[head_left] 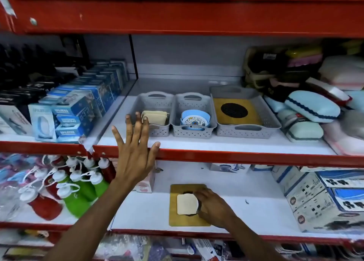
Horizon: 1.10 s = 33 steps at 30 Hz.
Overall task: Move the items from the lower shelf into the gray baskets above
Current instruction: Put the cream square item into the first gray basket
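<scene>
I see things already sitting in all three gray baskets [194, 131], but my right hand [213, 206] is only now closing on the cream pad [187, 204] atop the wooden board [177, 220] down low, while my left hand [136, 156] is spread open.

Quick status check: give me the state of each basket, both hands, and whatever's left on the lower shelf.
Left basket: holds beige pads.
Middle basket: holds blue round dishes.
Right basket: holds a wooden board.
Second board: flat on lower shelf.
White pad: on that board.
Left hand: open, empty, near the left basket.
Right hand: closing around the white pad.
</scene>
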Available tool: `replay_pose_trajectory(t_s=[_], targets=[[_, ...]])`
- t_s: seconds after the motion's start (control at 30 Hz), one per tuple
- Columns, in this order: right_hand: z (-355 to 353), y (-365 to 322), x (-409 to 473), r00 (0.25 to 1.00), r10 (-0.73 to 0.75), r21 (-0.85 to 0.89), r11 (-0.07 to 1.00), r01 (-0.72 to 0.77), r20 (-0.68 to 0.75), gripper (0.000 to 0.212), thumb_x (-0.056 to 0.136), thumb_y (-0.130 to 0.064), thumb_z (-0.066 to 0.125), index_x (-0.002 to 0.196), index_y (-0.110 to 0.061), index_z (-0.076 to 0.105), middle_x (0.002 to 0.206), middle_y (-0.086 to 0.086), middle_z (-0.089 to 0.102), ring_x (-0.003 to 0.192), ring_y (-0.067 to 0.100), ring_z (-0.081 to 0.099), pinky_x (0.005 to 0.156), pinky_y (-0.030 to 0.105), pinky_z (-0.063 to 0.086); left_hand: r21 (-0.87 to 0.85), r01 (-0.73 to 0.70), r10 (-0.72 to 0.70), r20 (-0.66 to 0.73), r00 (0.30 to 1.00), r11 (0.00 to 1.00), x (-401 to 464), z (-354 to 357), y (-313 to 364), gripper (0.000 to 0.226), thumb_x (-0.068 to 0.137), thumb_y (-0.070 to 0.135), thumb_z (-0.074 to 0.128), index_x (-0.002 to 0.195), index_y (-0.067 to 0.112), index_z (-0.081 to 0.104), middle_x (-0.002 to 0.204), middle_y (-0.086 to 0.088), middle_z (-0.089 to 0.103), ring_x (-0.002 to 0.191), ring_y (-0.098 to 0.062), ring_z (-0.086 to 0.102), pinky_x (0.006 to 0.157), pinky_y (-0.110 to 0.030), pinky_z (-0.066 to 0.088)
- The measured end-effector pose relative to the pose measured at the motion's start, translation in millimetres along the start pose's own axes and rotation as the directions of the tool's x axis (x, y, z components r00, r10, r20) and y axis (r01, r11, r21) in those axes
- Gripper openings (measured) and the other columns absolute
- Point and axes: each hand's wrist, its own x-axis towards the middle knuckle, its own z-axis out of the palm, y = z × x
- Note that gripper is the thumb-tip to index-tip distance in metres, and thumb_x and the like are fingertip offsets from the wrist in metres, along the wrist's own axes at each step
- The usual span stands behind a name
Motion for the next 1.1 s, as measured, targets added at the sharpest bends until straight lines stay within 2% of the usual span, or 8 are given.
replay_pose_trajectory(t_s=[0.07,0.23,0.4,0.7,0.83,0.9,1.0,1.1], targets=[[7.1,-1.2,7.5,0.991,0.077,0.059,0.995,-0.083,0.106,0.078,0.086,-0.041,0.067,0.151,-0.020,0.030,0.160,0.000,0.030,0.147,0.021,0.028,0.118,0.031,0.025,0.004,0.040,-0.040,-0.004,0.999,0.999,1.3,-2.2,0.0,0.079,0.099,0.056,0.019,0.160,0.009,0.001,0.171,-0.012,-0.006,0.158,-0.031,-0.011,0.123,-0.062,-0.013],[20.3,-4.4,29.6,0.970,0.136,-0.008,0.990,-0.138,0.202,0.097,0.080,-0.052,0.072,0.154,-0.016,0.020,0.161,0.004,0.026,0.142,0.025,0.035,0.114,0.038,0.035,-0.016,0.047,-0.047,-0.017,0.999,0.999,0.2,0.5,0.7,0.085,0.098,0.058,0.021,0.159,0.003,0.001,0.170,-0.016,-0.006,0.158,-0.032,-0.010,0.124,-0.064,-0.007],[23.1,-4.3,44.6,0.960,0.106,-0.046,0.994,-0.097,0.257,0.094,0.084,-0.044,0.072,0.155,-0.015,0.017,0.162,0.006,0.024,0.147,0.026,0.026,0.119,0.039,0.029,-0.017,0.049,-0.049,-0.010,0.999,0.999,0.9,0.3,1.2,0.085,0.098,0.059,0.020,0.159,0.003,0.000,0.170,-0.017,-0.006,0.158,-0.032,-0.010,0.125,-0.064,-0.005],[25.2,-2.4,51.0,0.947,0.154,-0.047,0.988,-0.147,0.282,0.095,0.086,-0.042,0.072,0.156,-0.017,0.012,0.161,0.008,0.027,0.142,0.028,0.037,0.113,0.039,0.037,-0.032,0.048,-0.048,-0.026,0.998,0.998,2.3,3.2,0.5,0.085,0.098,0.059,0.021,0.159,0.004,0.000,0.170,-0.016,-0.005,0.158,-0.031,-0.008,0.125,-0.061,-0.010],[10.6,-8.0,40.0,0.974,0.157,0.117,0.977,-0.177,0.163,0.100,0.076,-0.054,0.074,0.153,-0.022,0.019,0.158,0.003,0.033,0.136,0.024,0.043,0.108,0.036,0.043,-0.031,0.050,-0.051,-0.031,0.998,0.998,1.9,3.6,0.1,0.086,0.097,0.059,0.022,0.159,0.004,0.000,0.170,-0.016,-0.005,0.158,-0.031,-0.009,0.125,-0.059,-0.011],[-4.2,-14.7,29.4,0.988,0.147,0.241,0.958,-0.153,0.042,0.100,0.071,-0.059,0.075,0.151,-0.027,0.024,0.154,-0.003,0.036,0.134,0.016,0.041,0.107,0.028,0.041,-0.032,0.051,-0.052,-0.034,0.998,0.998,1.7,3.8,0.5,0.086,0.097,0.059,0.023,0.159,0.004,0.000,0.170,-0.016,-0.005,0.158,-0.031,-0.009,0.125,-0.058,-0.011],[-31.9,-29.6,9.6,0.987,0.089,0.324,0.945,-0.040,-0.135,0.095,0.070,-0.061,0.074,0.148,-0.028,0.030,0.149,-0.010,0.038,0.126,-0.003,0.034,0.102,0.004,0.027,-0.041,0.053,-0.054,-0.036,0.998,0.998,1.1,4.7,-0.8,0.086,0.098,0.059,0.024,0.159,0.004,0.000,0.170,-0.016,-0.005,0.158,-0.032,-0.008,0.126,-0.058,-0.008],[-63.9,-47.8,-11.9,0.954,-0.002,0.305,0.947,0.097,-0.299,0.089,0.072,-0.060,0.074,0.145,-0.030,0.034,0.145,-0.014,0.040,0.127,-0.011,0.030,0.105,0.006,0.030,-0.071,0.044,-0.047,-0.046,0.998,0.997,0.5,6.1,-2.4,0.085,0.098,0.057,0.027,0.159,0.004,0.000,0.170,-0.016,-0.005,0.158,-0.032,-0.007,0.127,-0.059,-0.003]])
